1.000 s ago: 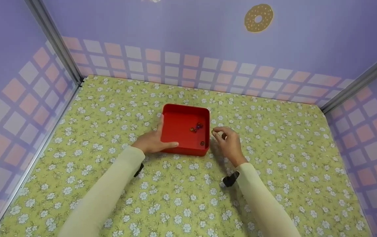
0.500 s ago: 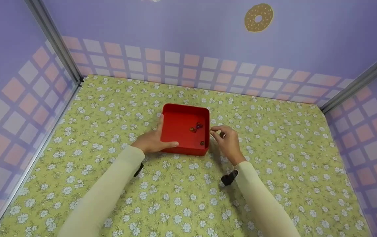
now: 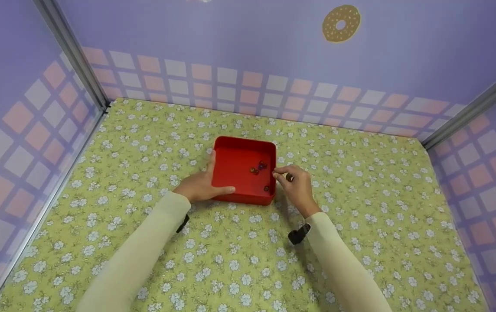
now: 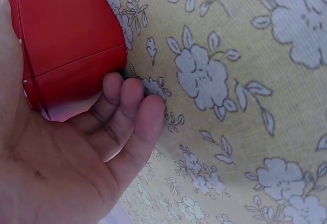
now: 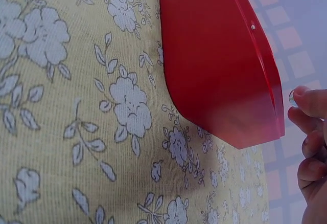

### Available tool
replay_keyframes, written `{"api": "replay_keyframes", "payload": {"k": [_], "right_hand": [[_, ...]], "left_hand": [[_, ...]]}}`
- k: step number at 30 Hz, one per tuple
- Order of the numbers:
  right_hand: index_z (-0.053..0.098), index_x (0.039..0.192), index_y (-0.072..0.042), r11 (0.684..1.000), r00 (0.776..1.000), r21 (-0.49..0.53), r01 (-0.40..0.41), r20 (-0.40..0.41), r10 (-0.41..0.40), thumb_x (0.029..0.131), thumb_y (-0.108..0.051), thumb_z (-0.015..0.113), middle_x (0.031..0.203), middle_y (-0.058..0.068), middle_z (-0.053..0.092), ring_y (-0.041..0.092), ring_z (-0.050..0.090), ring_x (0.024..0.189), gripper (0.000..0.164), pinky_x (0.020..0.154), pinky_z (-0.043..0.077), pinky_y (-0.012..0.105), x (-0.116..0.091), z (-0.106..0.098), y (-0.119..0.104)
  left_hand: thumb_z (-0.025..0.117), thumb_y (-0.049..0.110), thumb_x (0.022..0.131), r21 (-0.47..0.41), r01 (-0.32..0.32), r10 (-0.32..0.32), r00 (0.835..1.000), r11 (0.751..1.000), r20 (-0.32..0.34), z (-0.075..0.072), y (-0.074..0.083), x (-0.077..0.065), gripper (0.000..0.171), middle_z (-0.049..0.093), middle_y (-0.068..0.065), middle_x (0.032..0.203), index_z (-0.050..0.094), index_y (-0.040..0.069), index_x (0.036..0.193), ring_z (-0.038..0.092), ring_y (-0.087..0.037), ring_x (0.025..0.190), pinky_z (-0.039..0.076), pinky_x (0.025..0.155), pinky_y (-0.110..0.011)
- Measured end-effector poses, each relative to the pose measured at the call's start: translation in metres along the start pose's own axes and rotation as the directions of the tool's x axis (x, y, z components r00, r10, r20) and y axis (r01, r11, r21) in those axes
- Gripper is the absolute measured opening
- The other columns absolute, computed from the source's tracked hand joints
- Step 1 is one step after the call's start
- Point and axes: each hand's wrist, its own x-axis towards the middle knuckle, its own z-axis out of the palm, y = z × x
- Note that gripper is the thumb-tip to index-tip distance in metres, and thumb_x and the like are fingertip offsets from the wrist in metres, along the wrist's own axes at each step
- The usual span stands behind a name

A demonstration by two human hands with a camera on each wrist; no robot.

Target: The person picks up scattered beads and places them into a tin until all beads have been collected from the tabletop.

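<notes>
My left hand (image 3: 200, 184) grips the near left corner of a shallow red box (image 3: 241, 198), its thumb lying over the near rim. In the left wrist view several fingers (image 4: 140, 116) curl beside the box's outer wall. My right hand (image 3: 299, 186) is at the box's right rim, thumb and index finger pinching a small glassy marble (image 5: 293, 98). In the right wrist view the marble shows just beyond the rim, mostly covered by the fingertips. A few small dark and coloured marbles (image 3: 260, 167) lie clustered inside the box, and one dark marble (image 3: 266, 188) sits near its right front corner.
The box stands on a table with a yellow-green floral cloth (image 3: 230, 260). Purple panels with pink and white squares (image 3: 252, 80) enclose the back and both sides, with metal posts at the corners.
My right hand has moved a little left, from beside the box to its right rim, still pinching the marble. The left hand and the box stay where they were.
</notes>
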Motion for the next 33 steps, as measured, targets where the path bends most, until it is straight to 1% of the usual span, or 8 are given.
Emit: {"api": "replay_keyframes", "payload": {"k": [4, 7, 12, 18, 20, 26, 28, 33], "right_hand": [[0.077, 0.097, -0.014, 1.000, 1.000, -0.019, 0.005, -0.019, -0.005, 0.090, -0.016, 0.068, 0.092, 0.001, 0.072, 0.011, 0.051, 0.066, 0.011, 0.058, 0.041, 0.022, 0.0002, 0.0001, -0.0001], [0.076, 0.096, -0.015, 0.999, 0.999, -0.040, 0.008, -0.035, -0.010, 0.091, -0.016, 0.067, 0.092, 0.000, 0.072, 0.009, 0.052, 0.067, 0.011, 0.059, 0.042, 0.022, 0.0000, 0.0001, -0.0001], [0.075, 0.098, -0.011, 1.000, 0.999, -0.030, 0.009, -0.044, -0.010, 0.093, -0.018, 0.065, 0.090, 0.001, 0.071, 0.011, 0.047, 0.061, 0.013, 0.055, 0.037, 0.022, -0.0002, 0.0004, 0.0000], [0.074, 0.098, -0.017, 0.999, 0.999, -0.037, 0.003, -0.052, -0.005, 0.094, -0.022, 0.064, 0.092, -0.002, 0.071, 0.010, 0.050, 0.064, 0.012, 0.057, 0.039, 0.023, 0.0001, -0.0007, 0.0008], [0.074, 0.099, -0.017, 0.999, 0.999, -0.037, -0.008, -0.044, 0.006, 0.094, -0.023, 0.064, 0.093, -0.003, 0.071, 0.010, 0.051, 0.068, 0.014, 0.059, 0.041, 0.023, -0.0002, -0.0018, 0.0010], [0.072, 0.109, -0.013, 0.998, 0.998, 0.001, -0.060, 0.010, 0.060, 0.095, -0.028, 0.062, 0.101, -0.004, 0.068, 0.012, 0.055, 0.084, 0.023, 0.069, 0.047, 0.030, -0.0013, -0.0064, 0.0022], [0.071, 0.111, -0.013, 0.998, 0.998, 0.006, -0.064, 0.026, 0.063, 0.095, -0.027, 0.062, 0.104, -0.004, 0.067, 0.013, 0.057, 0.090, 0.023, 0.075, 0.050, 0.033, -0.0014, -0.0077, 0.0029], [0.070, 0.113, -0.013, 0.999, 0.999, -0.004, -0.032, 0.035, 0.032, 0.095, -0.020, 0.063, 0.109, 0.001, 0.068, 0.020, 0.060, 0.102, 0.021, 0.089, 0.051, 0.047, -0.0007, -0.0093, 0.0051]], "left_hand": [[0.051, 0.091, 0.065, 0.006, -0.001, 0.001, 1.000, 1.000, -0.003, 0.0001, 0.0016, 0.0006, 0.129, 0.042, -0.020, 0.150, -0.033, 0.034, 0.146, 0.061, -0.038, 0.116, 0.049, 0.095, -0.051], [0.054, 0.085, 0.070, 0.003, -0.007, 0.007, 1.000, 1.000, -0.005, 0.0001, 0.0026, 0.0005, 0.127, 0.042, -0.020, 0.149, -0.032, 0.032, 0.147, 0.061, -0.039, 0.116, 0.049, 0.095, -0.051], [0.058, 0.079, 0.075, -0.001, -0.015, 0.015, 1.000, 1.000, -0.007, 0.0003, 0.0034, 0.0003, 0.125, 0.043, -0.021, 0.149, -0.032, 0.031, 0.147, 0.062, -0.039, 0.114, 0.050, 0.093, -0.051], [0.052, 0.088, 0.067, 0.015, -0.002, 0.002, 1.000, 1.000, -0.009, 0.0005, 0.0037, 0.0008, 0.129, 0.045, -0.019, 0.148, -0.031, 0.032, 0.147, 0.066, -0.035, 0.105, 0.052, 0.088, -0.048], [0.050, 0.091, 0.065, 0.025, 0.001, -0.001, 1.000, 1.000, -0.009, 0.0004, 0.0039, 0.0007, 0.131, 0.047, -0.019, 0.147, -0.032, 0.032, 0.147, 0.066, -0.034, 0.103, 0.052, 0.086, -0.047], [0.054, 0.083, 0.073, 0.053, -0.004, 0.005, 1.000, 0.999, -0.019, -0.0010, 0.0039, -0.0010, 0.124, 0.049, -0.021, 0.144, -0.032, 0.032, 0.147, 0.066, -0.035, 0.104, 0.053, 0.086, -0.048], [0.053, 0.084, 0.073, 0.072, -0.007, 0.009, 1.000, 0.997, -0.029, -0.0018, 0.0040, -0.0015, 0.125, 0.050, -0.020, 0.143, -0.031, 0.030, 0.148, 0.067, -0.034, 0.101, 0.053, 0.084, -0.046], [0.052, 0.087, 0.070, 0.107, -0.020, 0.027, 0.998, 0.994, -0.062, -0.0033, 0.0050, -0.0018, 0.128, 0.038, -0.020, 0.152, -0.025, 0.024, 0.151, 0.058, -0.039, 0.119, 0.049, 0.095, -0.051]]}}
